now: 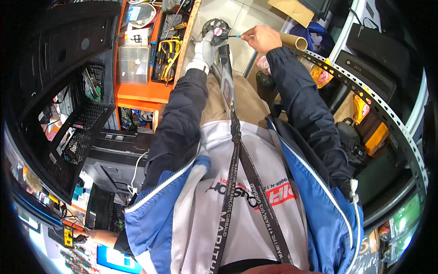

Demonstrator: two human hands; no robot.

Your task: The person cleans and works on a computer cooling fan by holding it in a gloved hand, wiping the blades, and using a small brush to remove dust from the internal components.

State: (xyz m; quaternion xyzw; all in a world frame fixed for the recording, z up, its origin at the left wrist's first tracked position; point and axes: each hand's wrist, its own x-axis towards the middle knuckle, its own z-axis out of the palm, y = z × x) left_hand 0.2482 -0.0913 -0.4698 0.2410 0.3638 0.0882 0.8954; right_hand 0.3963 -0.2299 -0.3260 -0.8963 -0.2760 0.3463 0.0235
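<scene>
At the top centre, my left hand (207,49) wears a pale glove and is closed on a round black cooling fan (218,23) with a pale and pink label at its hub. My bare right hand (263,39) pinches a thin dark tool (232,36) with a blue band. Its tip reaches the fan's right side; the kind of tool is too small to tell. Below the fan hangs a badge on a black lanyard (235,132), in front of my lap.
On the left, an orange workbench (141,94) holds a clear plastic box (133,65) and yellow-handled pliers (169,52). An open black computer case (86,114) stands beside it. To the right are a cardboard tube (299,43) and a perforated metal rail (365,89). Another person's arm (102,237) shows at lower left.
</scene>
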